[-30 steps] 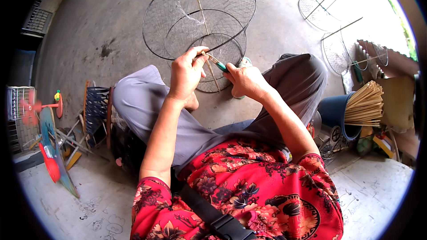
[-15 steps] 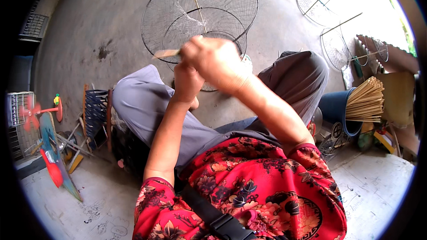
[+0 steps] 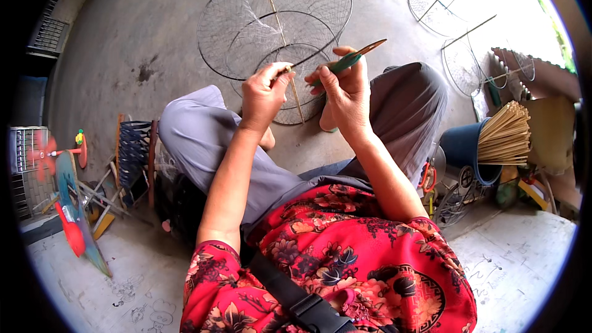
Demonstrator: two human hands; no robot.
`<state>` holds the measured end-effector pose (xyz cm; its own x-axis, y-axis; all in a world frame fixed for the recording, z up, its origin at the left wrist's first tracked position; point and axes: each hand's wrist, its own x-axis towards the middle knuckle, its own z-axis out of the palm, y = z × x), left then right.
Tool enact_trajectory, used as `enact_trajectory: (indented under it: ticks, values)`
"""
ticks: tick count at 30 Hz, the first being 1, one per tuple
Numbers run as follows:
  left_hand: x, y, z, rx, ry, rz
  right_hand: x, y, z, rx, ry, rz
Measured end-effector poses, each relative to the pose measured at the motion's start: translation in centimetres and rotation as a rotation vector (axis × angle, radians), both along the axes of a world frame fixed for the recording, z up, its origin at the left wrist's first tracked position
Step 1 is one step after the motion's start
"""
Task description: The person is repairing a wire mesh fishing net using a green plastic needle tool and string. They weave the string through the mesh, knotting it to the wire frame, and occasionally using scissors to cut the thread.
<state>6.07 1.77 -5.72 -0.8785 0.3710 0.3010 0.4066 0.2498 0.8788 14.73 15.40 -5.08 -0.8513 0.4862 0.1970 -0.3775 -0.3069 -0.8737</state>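
Note:
In my right hand (image 3: pixel 350 89) is a slim netting needle (image 3: pixel 348 61) wrapped in green twine, its pointed wooden tip aimed up and to the right. My left hand (image 3: pixel 266 94) is closed in a pinch where a thin bamboo stick (image 3: pixel 272 1) meets the dark hoop of a round net trap (image 3: pixel 231 21). The fingers partly hide that joint. Several dark hoops carry the trap's fine mesh, and the stick runs across them. The trap lies between and beyond my bent knees, and my hands are apart above its near end.
At the right, a blue bucket (image 3: pixel 457 148) holds many bamboo sticks (image 3: pixel 507 135), with orange-handled scissors (image 3: pixel 424 176) nearby. More net frames (image 3: pixel 462 68) lie at the far right. A toy with a red propeller (image 3: pixel 42 155) and a woven stool (image 3: pixel 134 151) stand at the left.
My hands were together over the trap, the right blurred across the left, with the needle tip pointing left. Now they are apart; my right hand moved right and the needle points up and right.

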Motion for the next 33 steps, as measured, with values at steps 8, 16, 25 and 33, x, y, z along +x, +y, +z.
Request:
enact_trajectory:
  ticks: [8, 16, 25, 33]
  values:
    - [-3.7, 0.5, -1.5, -0.226, 0.340, 0.186, 10.2, 2.3, 9.9, 0.410, 0.016, 0.281]
    - [-2.6, 1.9, 0.1, -0.056, 0.004, 0.035, 15.4, 3.3, 6.4, 0.140, 0.155, 0.267]
    - [-0.4, 0.2, 1.3, -0.030, -0.060, -0.034, 7.5, 4.6, -1.1, 1.280, -0.421, 0.172]
    - [-0.4, -0.5, 2.3, -0.077, -0.132, -0.050, 1.1, 4.3, -2.7, 1.573, -0.384, 0.258]
